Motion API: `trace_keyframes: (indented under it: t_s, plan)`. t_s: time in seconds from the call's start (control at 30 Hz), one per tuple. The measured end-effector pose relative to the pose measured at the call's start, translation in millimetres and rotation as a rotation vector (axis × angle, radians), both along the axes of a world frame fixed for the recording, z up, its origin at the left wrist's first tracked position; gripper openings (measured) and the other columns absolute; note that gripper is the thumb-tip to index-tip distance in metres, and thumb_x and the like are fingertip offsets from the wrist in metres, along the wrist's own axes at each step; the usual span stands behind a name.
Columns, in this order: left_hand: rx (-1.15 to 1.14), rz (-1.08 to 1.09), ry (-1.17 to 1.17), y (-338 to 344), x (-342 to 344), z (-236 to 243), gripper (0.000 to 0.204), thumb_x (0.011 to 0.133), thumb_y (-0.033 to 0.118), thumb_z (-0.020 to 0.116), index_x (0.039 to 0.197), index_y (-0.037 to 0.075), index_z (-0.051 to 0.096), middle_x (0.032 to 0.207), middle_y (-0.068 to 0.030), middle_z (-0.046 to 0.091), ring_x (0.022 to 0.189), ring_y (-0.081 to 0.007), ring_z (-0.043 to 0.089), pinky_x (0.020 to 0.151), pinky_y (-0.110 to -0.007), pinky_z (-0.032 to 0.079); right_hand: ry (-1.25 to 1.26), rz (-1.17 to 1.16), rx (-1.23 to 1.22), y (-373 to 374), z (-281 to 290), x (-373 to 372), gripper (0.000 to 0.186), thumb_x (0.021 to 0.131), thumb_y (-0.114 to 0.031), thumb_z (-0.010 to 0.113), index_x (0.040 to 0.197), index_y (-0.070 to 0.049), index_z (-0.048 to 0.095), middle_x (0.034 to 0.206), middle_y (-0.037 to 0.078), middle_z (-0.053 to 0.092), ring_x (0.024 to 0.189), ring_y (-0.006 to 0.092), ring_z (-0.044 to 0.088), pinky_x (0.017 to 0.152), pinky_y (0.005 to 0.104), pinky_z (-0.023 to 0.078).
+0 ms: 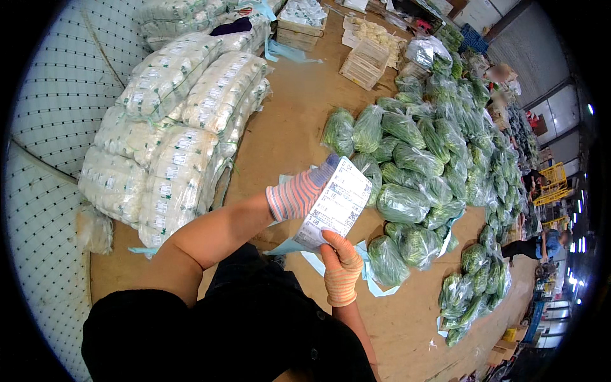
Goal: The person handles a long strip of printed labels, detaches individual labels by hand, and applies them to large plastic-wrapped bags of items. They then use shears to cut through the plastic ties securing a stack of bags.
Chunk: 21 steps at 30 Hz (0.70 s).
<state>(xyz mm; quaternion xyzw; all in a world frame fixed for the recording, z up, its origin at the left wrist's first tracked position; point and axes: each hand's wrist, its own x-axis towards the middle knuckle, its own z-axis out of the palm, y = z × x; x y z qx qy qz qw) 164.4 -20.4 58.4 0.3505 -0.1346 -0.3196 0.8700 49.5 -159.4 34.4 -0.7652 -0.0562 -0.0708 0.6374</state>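
Observation:
My left hand (296, 193), in a pink and grey-blue striped glove, grips the upper left of a sheet of white printed labels (341, 198). My right hand (340, 266), in an orange striped glove, is closed on the sheet's lower end. Light blue strips (375, 286) lie on the floor beneath. Just beyond and right of my hands are many clear bags of green vegetables (402, 202). To my left stand stacked white plastic-wrapped bales (175, 169) with labels on them.
A wooden crate (364, 63) and another crate (299, 36) stand farther ahead. A perforated white wall (44, 114) curves along the left. A person (544, 248) in blue stands at the right, near yellow carts (552, 184) and cardboard boxes (503, 350); other people are farther back.

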Motion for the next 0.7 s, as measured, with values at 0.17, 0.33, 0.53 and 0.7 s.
trace_keyframes:
  t_s: [0.17,0.33,0.53,0.7]
  plan:
    - [-0.134,-0.054,0.082,-3,0,-3,0.076,0.077,0.063,0.032,0.122,0.002,0.037,0.117,-0.0114,0.046,0.105,-0.0194,0.047,0.089,-0.033,0.039,0.090,-0.007,0.060,-5,0,0,0.028,0.071,0.010,0.053,0.094,-0.004,0.061,0.087,0.003,0.059,0.080,0.0090,0.051,0.073,0.0227,0.041]
    - [-0.081,0.012,0.058,5,1,1,0.079,0.076,0.065,0.029,0.122,0.002,0.038,0.117,-0.0118,0.047,0.105,-0.0202,0.048,0.088,-0.034,0.040,0.147,-0.025,0.072,2,2,-1,0.027,0.071,0.009,0.054,0.094,-0.004,0.061,0.087,0.004,0.059,0.080,0.0091,0.051,0.073,0.0223,0.041]
    - [0.005,0.072,0.041,6,-1,-6,0.045,0.078,0.033,0.058,0.110,0.003,0.048,0.103,-0.0080,0.056,0.090,-0.0163,0.055,0.079,-0.029,0.045,0.162,-0.018,0.089,4,-5,-4,0.027,0.071,0.008,0.054,0.094,-0.003,0.061,0.088,0.005,0.059,0.080,0.0094,0.051,0.073,0.0224,0.041]
    - [0.235,0.160,-0.205,9,0,-6,0.033,0.072,0.005,0.060,0.104,0.000,0.051,0.092,-0.0054,0.058,0.084,-0.0102,0.054,0.073,-0.025,0.044,0.141,-0.008,0.016,1,-6,-3,0.026,0.071,0.007,0.055,0.093,-0.003,0.062,0.086,0.004,0.060,0.079,0.0095,0.052,0.073,0.0222,0.041]
